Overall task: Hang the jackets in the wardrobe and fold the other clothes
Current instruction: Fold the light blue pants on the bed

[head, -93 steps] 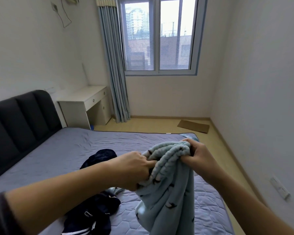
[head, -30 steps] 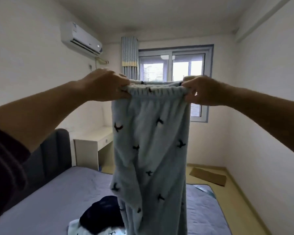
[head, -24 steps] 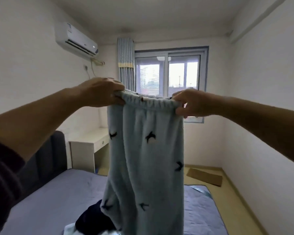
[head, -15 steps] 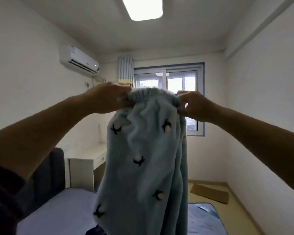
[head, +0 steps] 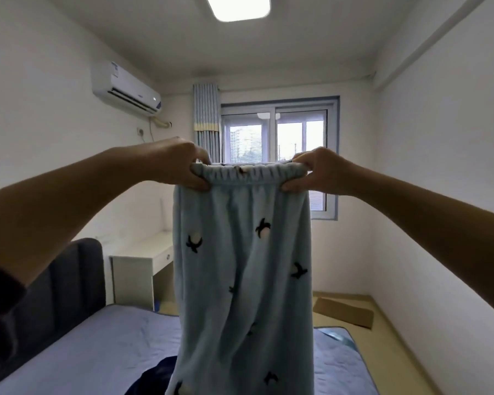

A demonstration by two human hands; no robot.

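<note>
Light blue fleece pyjama trousers (head: pixel 241 266) with small dark bird prints hang straight down in front of me, held up at chest height. My left hand (head: pixel 180 163) grips the left end of the elastic waistband and my right hand (head: pixel 315 171) grips the right end, stretching it flat between them. The trouser legs hide the middle of the bed below. A dark navy garment (head: pixel 151 379) lies on the bed, only its edge showing beside the trousers.
The bed (head: pixel 83 354) with a grey-blue mattress and dark headboard (head: pixel 63 283) is below. A white desk (head: pixel 137 269) stands at the back left under an air conditioner (head: pixel 126 86). A curtain (head: pixel 207 121), a window (head: pixel 277 141) and cardboard (head: pixel 342 310) on the floor are beyond.
From a bunch over the bed, both hands raised the trousers; half a second ago the waistband was bunched, now my hands have pulled apart and it is stretched flat, the legs hanging straight.
</note>
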